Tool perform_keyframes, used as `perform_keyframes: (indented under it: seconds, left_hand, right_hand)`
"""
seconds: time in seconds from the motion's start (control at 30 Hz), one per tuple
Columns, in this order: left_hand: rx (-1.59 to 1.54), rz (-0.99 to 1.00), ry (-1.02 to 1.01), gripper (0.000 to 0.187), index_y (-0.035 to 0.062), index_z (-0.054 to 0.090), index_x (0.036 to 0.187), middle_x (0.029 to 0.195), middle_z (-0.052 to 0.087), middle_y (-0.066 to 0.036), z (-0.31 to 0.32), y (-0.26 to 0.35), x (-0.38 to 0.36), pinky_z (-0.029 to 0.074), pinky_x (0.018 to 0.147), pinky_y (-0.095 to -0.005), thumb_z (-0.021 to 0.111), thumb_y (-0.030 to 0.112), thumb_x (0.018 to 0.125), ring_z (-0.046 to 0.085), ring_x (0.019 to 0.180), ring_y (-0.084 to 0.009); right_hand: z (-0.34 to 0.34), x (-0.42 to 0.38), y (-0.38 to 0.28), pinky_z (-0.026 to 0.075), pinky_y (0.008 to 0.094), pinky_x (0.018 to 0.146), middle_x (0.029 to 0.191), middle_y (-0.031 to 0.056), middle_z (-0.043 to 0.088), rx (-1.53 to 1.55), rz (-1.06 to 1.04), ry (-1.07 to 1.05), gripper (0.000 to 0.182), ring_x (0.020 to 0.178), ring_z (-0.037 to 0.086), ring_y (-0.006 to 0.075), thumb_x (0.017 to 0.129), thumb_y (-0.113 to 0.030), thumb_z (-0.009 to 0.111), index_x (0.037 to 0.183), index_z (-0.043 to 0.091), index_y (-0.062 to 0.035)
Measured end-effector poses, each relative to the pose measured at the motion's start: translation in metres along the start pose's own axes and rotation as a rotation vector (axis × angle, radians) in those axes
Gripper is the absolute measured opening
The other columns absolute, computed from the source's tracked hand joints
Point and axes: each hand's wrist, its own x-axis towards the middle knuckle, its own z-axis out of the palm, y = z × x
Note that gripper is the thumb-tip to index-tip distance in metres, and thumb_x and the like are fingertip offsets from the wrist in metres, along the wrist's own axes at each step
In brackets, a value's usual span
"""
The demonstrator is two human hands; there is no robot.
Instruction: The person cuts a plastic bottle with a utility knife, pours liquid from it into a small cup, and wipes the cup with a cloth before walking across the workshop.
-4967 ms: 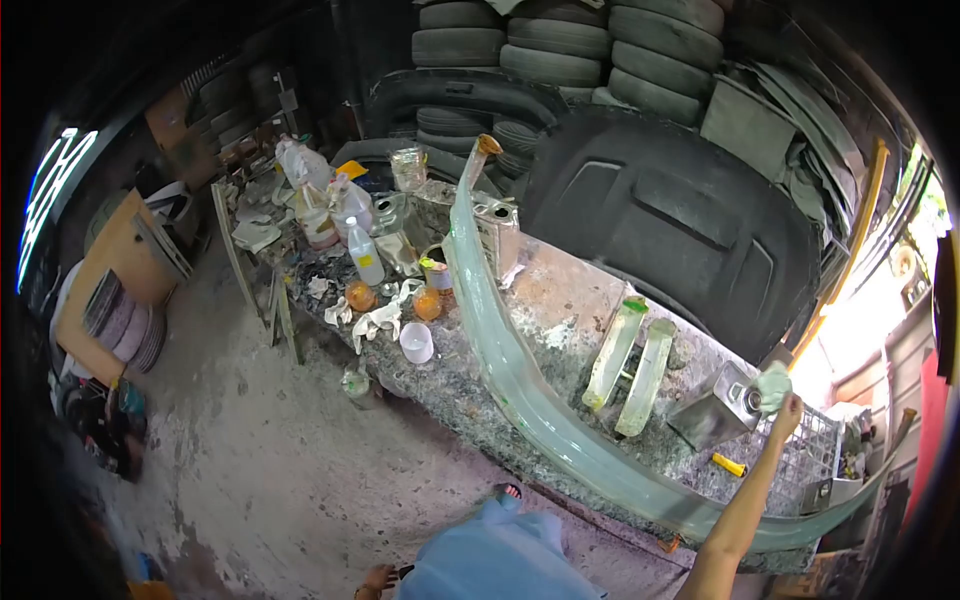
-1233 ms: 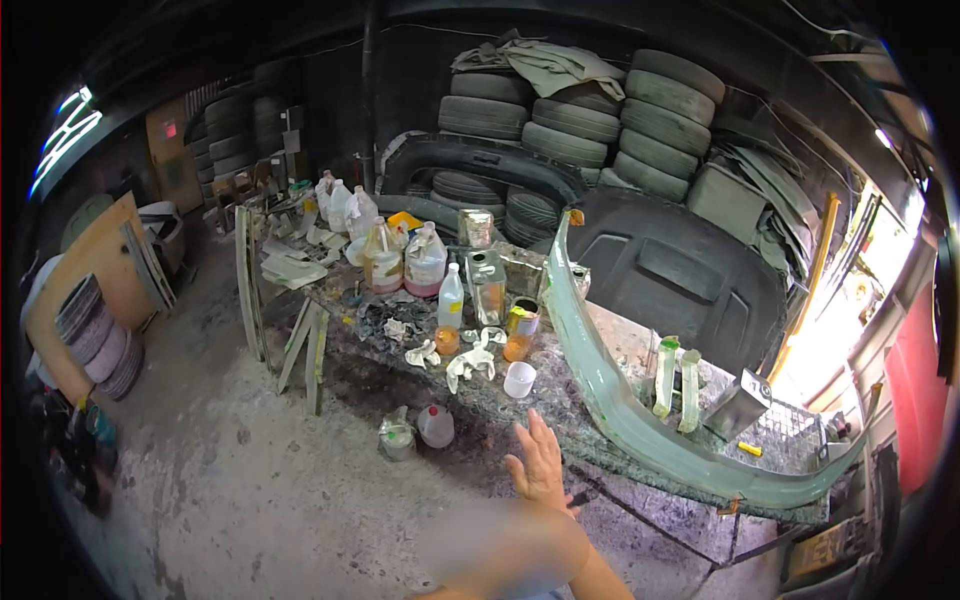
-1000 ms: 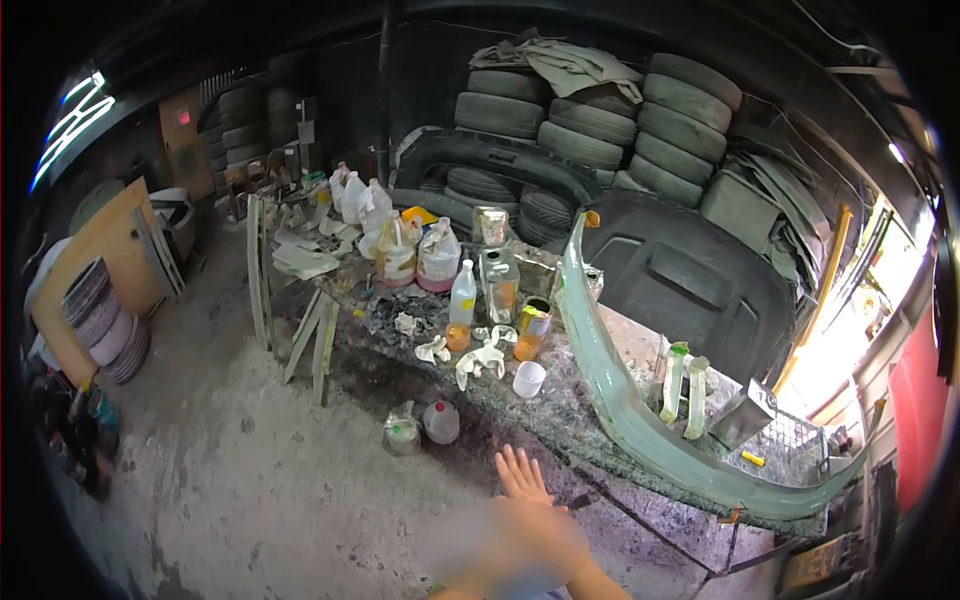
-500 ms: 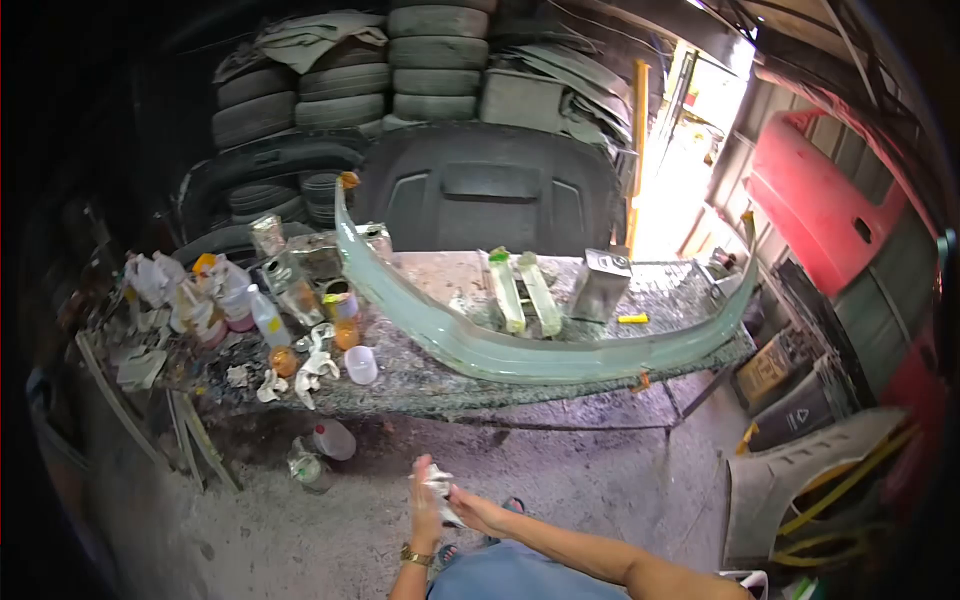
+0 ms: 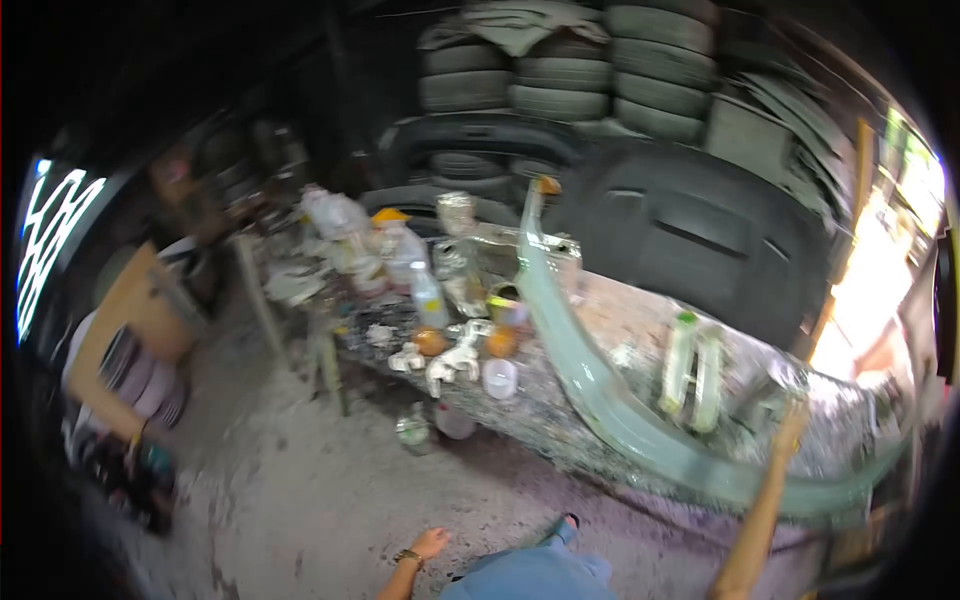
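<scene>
My left hand [image 5: 430, 543], with a watch at the wrist, is low over the floor and clear of the table. Its fingers look curled in, and I cannot make out anything in them. My right hand [image 5: 790, 425] reaches over the right part of the table [image 5: 560, 438], beside a blurred metal can [image 5: 757, 398]. Motion smears its fingers, so its grip cannot be read. In front of that forearm, the long pale green curved panel [image 5: 620, 415] lies across the table. Two narrow pale green pieces [image 5: 692, 375] lie left of my right hand.
Bottles [image 5: 427, 295], metal cans [image 5: 460, 275], a clear cup [image 5: 499, 378] and crumpled white scraps [image 5: 455, 362] crowd the table's left part. Behind stand a black panel [image 5: 700, 225] and stacked tyres [image 5: 660, 65]. A tan board [image 5: 135, 335] leans at far left.
The view has swung left. My hands, together around a white crumpled piece before, are now apart. My right hand has moved out over the table, and the white piece is no longer visible.
</scene>
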Motion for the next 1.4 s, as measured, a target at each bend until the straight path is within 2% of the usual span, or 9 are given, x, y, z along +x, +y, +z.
perform_keyframes:
  seconds: [0.27,0.37,0.47,0.53,0.67,0.8,0.93,1.1,1.4]
  left_hand:
    - [-1.009,-0.671,0.260,0.038,0.0046,0.058,0.107,0.094,0.063,-0.007,0.026,-0.079,-0.077,0.049,0.064,-0.0340,0.052,0.036,0.087,0.060,0.079,-0.0186]
    - [-0.731,-0.867,0.114,0.035,0.0053,0.058,0.110,0.098,0.063,-0.008,0.057,-0.061,-0.098,0.050,0.067,-0.0362,0.051,0.032,0.088,0.060,0.082,-0.0210]
    - [-0.499,-0.762,-0.126,0.039,0.0038,0.056,0.112,0.097,0.063,-0.007,0.077,-0.040,-0.107,0.050,0.071,-0.0358,0.054,0.033,0.086,0.061,0.084,-0.0215]
    - [0.079,-0.199,-0.321,0.039,0.0023,0.059,0.107,0.096,0.064,-0.009,0.070,-0.031,-0.095,0.050,0.070,-0.0344,0.057,0.033,0.083,0.061,0.085,-0.0214]
    - [0.010,-0.470,0.032,0.037,0.0009,0.065,0.082,0.080,0.065,-0.016,0.033,-0.005,-0.029,0.046,0.060,-0.0353,0.059,0.037,0.080,0.061,0.074,-0.0217]
    - [-0.170,-0.141,0.253,0.038,-0.0001,0.062,0.071,0.069,0.063,-0.013,-0.041,0.061,0.044,0.045,0.059,-0.0343,0.062,0.037,0.079,0.059,0.061,-0.0225]
    - [-0.284,0.251,0.624,0.023,0.0017,0.064,0.079,0.071,0.064,-0.012,-0.108,0.118,0.138,0.046,0.061,-0.0366,0.063,0.025,0.080,0.063,0.066,-0.0249]
    - [-0.198,0.400,0.747,0.016,0.0025,0.062,0.080,0.078,0.059,-0.011,-0.187,0.168,0.235,0.046,0.062,-0.0382,0.068,0.018,0.076,0.058,0.070,-0.0289]
    - [0.184,0.502,0.698,0.011,0.0017,0.061,0.075,0.075,0.055,-0.011,-0.234,0.183,0.315,0.045,0.067,-0.0395,0.068,0.009,0.072,0.056,0.074,-0.0293]
  right_hand:
    - [0.021,0.100,-0.018,0.025,0.0420,0.105,0.136,0.0187,0.040,-0.518,-0.308,-0.132,0.052,0.127,0.035,0.0332,0.093,-0.031,0.046,0.135,0.036,-0.0033]
    - [0.035,0.077,-0.076,0.025,0.0400,0.106,0.141,0.0168,0.034,-0.995,0.246,-0.553,0.051,0.130,0.032,0.0319,0.094,-0.033,0.043,0.137,0.035,-0.0079]
    - [0.027,0.072,-0.064,0.020,0.0418,0.108,0.145,0.0143,0.028,-0.957,0.237,-0.531,0.053,0.134,0.026,0.0308,0.094,-0.038,0.041,0.138,0.034,-0.0104]
    - [0.020,0.071,-0.067,0.021,0.0419,0.107,0.144,0.0151,0.029,-0.958,0.130,-0.464,0.053,0.133,0.027,0.0320,0.094,-0.035,0.044,0.138,0.033,-0.0096]
    - [0.004,0.068,0.007,0.036,0.0339,0.095,0.143,0.0086,0.035,-0.272,-0.141,-0.226,0.053,0.120,0.045,0.0206,0.092,-0.023,0.050,0.140,0.031,-0.0105]
    - [-0.020,0.044,-0.061,0.032,0.0367,0.102,0.142,0.0129,0.034,-0.154,0.106,-0.363,0.048,0.131,0.031,0.0242,0.092,-0.018,0.050,0.136,0.037,-0.0035]
    - [0.001,-0.023,-0.252,0.047,0.0335,0.081,0.108,0.0153,0.061,-0.389,-0.023,-0.124,0.028,0.100,0.056,0.0219,0.091,-0.018,0.052,0.104,0.062,0.0048]
    - [0.052,-0.109,-0.348,0.046,0.0367,0.088,0.119,0.0165,0.054,-0.064,0.459,-0.196,0.032,0.107,0.053,0.0264,0.093,-0.017,0.047,0.117,0.055,0.0028]
    - [0.186,-0.238,-0.396,0.048,0.0298,0.081,0.110,0.0139,0.059,-0.144,0.585,-0.764,0.035,0.092,0.060,0.0201,0.092,-0.021,0.052,0.118,0.053,0.0026]
